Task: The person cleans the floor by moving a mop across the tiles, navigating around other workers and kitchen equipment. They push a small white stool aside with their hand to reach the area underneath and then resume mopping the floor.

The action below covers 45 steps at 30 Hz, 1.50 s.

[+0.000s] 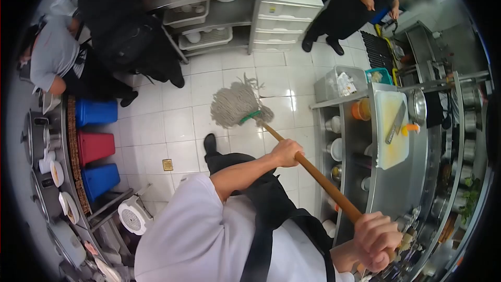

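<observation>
A string mop with a wooden handle [329, 188] runs diagonally across the view. Its grey mop head [232, 105], with a green clamp, lies spread on the white tiled floor. Partway down the handle, my left hand [287, 153] is wrapped round the wood. Near the handle's upper end, close to my body at the lower right, my right hand [377, 240] grips it in a fist. My black shoe [210, 144] shows on the tiles, a little in front of my apron.
A steel counter [412, 151] on the right bears a cutting board [383, 149] with a knife [395, 124]. Blue and red bins [96, 146] line the left. Drawers [284, 23] stand at the back. A co-worker [349, 10] stands back right; two people [128, 36] are back left.
</observation>
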Each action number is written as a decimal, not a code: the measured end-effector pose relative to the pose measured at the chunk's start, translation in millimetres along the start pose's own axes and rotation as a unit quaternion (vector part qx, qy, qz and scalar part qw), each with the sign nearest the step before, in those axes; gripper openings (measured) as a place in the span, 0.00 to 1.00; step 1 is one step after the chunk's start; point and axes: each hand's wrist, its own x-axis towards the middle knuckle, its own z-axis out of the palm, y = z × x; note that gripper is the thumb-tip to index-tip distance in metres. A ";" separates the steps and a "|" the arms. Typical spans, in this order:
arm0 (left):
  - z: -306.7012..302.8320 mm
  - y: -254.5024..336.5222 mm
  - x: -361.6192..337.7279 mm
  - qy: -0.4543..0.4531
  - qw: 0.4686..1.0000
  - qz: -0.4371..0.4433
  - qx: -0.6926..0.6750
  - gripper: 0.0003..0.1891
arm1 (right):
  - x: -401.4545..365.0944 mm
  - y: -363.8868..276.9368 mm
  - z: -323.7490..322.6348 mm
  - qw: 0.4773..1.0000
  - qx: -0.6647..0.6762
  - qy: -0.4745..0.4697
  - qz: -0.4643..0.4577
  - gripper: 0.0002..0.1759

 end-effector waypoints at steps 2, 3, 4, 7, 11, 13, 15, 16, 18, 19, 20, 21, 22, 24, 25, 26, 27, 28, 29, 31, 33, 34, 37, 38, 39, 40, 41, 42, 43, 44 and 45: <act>-16.7 -0.1 -6.3 -0.012 1.000 -0.021 -0.011 0.01 | -11.8 13.0 6.0 0.998 0.030 0.046 -0.008 0.22; -27.3 -7.2 -9.0 0.000 1.000 -0.027 -0.005 0.01 | -18.7 19.0 8.7 0.998 0.045 0.053 -0.004 0.21; -40.6 -21.5 -12.5 0.011 0.999 -0.030 0.003 0.02 | -18.0 27.9 20.8 0.997 0.066 0.032 0.011 0.21; -72.7 -63.4 -23.7 0.054 0.997 -0.039 0.035 0.02 | 15.5 45.4 73.7 0.999 0.035 -0.018 -0.012 0.22; -138.2 -120.0 -34.3 0.087 0.994 -0.028 0.062 0.02 | 17.5 103.3 129.8 0.997 0.055 0.029 -0.052 0.22; -169.5 -158.0 -32.2 0.103 0.989 -0.026 0.102 0.04 | 17.5 134.6 159.5 0.996 0.063 0.037 -0.042 0.21; -201.9 -194.2 -33.5 0.094 0.987 -0.029 0.131 0.05 | 7.9 171.2 184.3 0.997 0.053 0.049 -0.037 0.22; -208.1 -215.2 -35.8 0.101 0.982 -0.047 0.154 0.04 | 3.6 188.9 195.8 0.997 0.047 0.045 -0.037 0.21; -229.0 -252.5 -41.7 0.125 0.965 -0.090 0.211 0.05 | -9.5 223.9 216.0 0.998 0.033 0.026 -0.039 0.20; -241.6 -261.9 -43.5 0.095 0.957 -0.137 0.239 0.06 | -19.4 238.1 225.3 0.998 0.045 0.014 -0.038 0.21; -246.1 -265.8 -49.0 0.072 0.943 -0.184 0.266 0.07 | -27.1 248.1 235.1 0.999 0.031 0.003 -0.043 0.20; -253.5 -265.4 -52.1 0.052 0.927 -0.232 0.289 0.09 | -31.0 254.1 243.6 0.999 0.016 -0.009 -0.049 0.19; -261.8 -259.6 -56.6 0.043 0.924 -0.239 0.296 0.11 | -32.8 253.6 250.3 0.998 -0.004 -0.027 -0.051 0.17; -261.4 -247.5 -76.6 0.040 0.922 -0.249 0.295 0.13 | -41.9 242.7 259.7 0.996 -0.044 -0.064 -0.037 0.14; -258.1 -244.4 -86.0 0.051 0.923 -0.249 0.289 0.13 | -49.8 235.8 262.0 0.995 -0.052 -0.079 -0.037 0.13; -254.1 -241.7 -94.8 0.061 0.924 -0.250 0.284 0.13 | -59.9 229.0 262.9 0.993 -0.059 -0.095 -0.037 0.13; -249.5 -233.5 -103.5 0.051 0.925 -0.248 0.284 0.13 | -69.3 221.4 263.4 0.991 -0.067 -0.111 -0.036 0.13; -242.6 -220.5 -113.3 0.039 0.926 -0.247 0.283 0.14 | -77.4 209.9 262.2 0.991 -0.058 -0.114 -0.040 0.13; -234.3 -207.7 -124.0 0.024 0.926 -0.248 0.282 0.14 | -87.6 196.6 258.3 0.992 -0.054 -0.110 -0.038 0.14; -213.7 -185.6 -141.9 -0.028 0.936 -0.220 0.273 0.15 | -113.4 166.2 245.8 0.994 -0.046 -0.095 -0.032 0.15; -189.8 -162.3 -157.5 -0.105 0.940 -0.188 0.265 0.16 | -141.9 129.0 232.3 0.996 -0.036 -0.075 -0.031 0.16; -174.2 -148.7 -165.3 -0.133 0.940 -0.175 0.262 0.15 | -156.4 108.8 225.6 0.997 -0.030 -0.065 -0.028 0.17; -117.6 -111.1 -194.9 -0.194 0.940 -0.113 0.257 0.13 | -201.9 49.0 201.4 0.999 -0.032 -0.039 -0.014 0.21; -94.7 -97.4 -208.1 -0.197 0.948 -0.107 0.227 0.13 | -216.0 25.0 197.0 0.998 -0.044 -0.033 0.004 0.20; -78.0 -81.2 -222.0 -0.201 0.954 -0.100 0.199 0.12 | -228.7 2.9 193.9 0.998 -0.048 -0.030 0.009 0.20; -66.5 -61.7 -235.5 -0.222 0.952 -0.080 0.192 0.12 | -242.4 -19.2 190.1 0.998 -0.055 -0.024 0.015 0.20; -52.9 -41.1 -247.0 -0.242 0.951 -0.059 0.182 0.12 | -255.4 -41.8 186.9 0.997 -0.064 -0.020 0.023 0.20; -35.3 -20.7 -257.8 -0.263 0.949 -0.037 0.168 0.12 | -262.6 -65.4 187.9 0.997 -0.065 -0.016 0.023 0.21; -15.7 -5.1 -267.1 -0.272 0.951 -0.011 0.143 0.10 | -269.5 -87.9 189.2 0.997 -0.068 -0.010 0.031 0.22; 4.8 7.3 -276.7 -0.285 0.952 0.012 0.112 0.09 | -280.0 -108.5 181.2 0.996 -0.075 -0.011 0.041 0.22; 26.7 21.3 -289.3 -0.296 0.951 0.034 0.080 0.09 | -292.5 -124.6 180.5 0.994 -0.097 0.027 0.043 0.20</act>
